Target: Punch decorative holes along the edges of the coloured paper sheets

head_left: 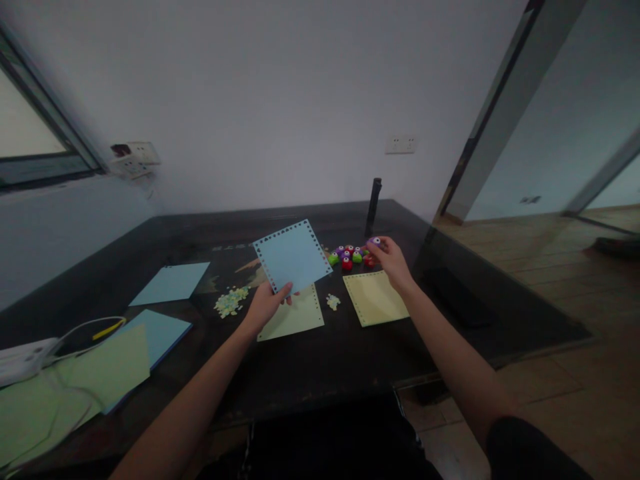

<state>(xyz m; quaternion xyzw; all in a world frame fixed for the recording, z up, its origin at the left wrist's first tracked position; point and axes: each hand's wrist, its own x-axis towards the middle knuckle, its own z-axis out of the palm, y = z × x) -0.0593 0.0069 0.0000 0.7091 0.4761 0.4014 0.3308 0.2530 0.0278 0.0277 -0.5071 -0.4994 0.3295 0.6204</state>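
My left hand [273, 303] pinches the lower corner of a light blue paper sheet [293, 255], lifted above the table. Small cut-out shapes run along the sheet's edges. Between the fingertips of my right hand [391, 257] is a small purple paper punch [374, 241] with a white, eye-like top. Just left of that hand sits a cluster of red, green and purple punches [346, 257]. Under the blue sheet lies a pale green sheet [295, 317], partly covered. A yellow sheet [377, 299] with punched edges rests below my right hand.
Paper confetti lies in a larger heap [231, 301] and a smaller one [333, 302] on the dark table [345, 363]. Blue paper [173, 283] and green sheets [110, 363] are at left, beside a white device [25, 360] with a cable. A black upright object [373, 203] stands behind.
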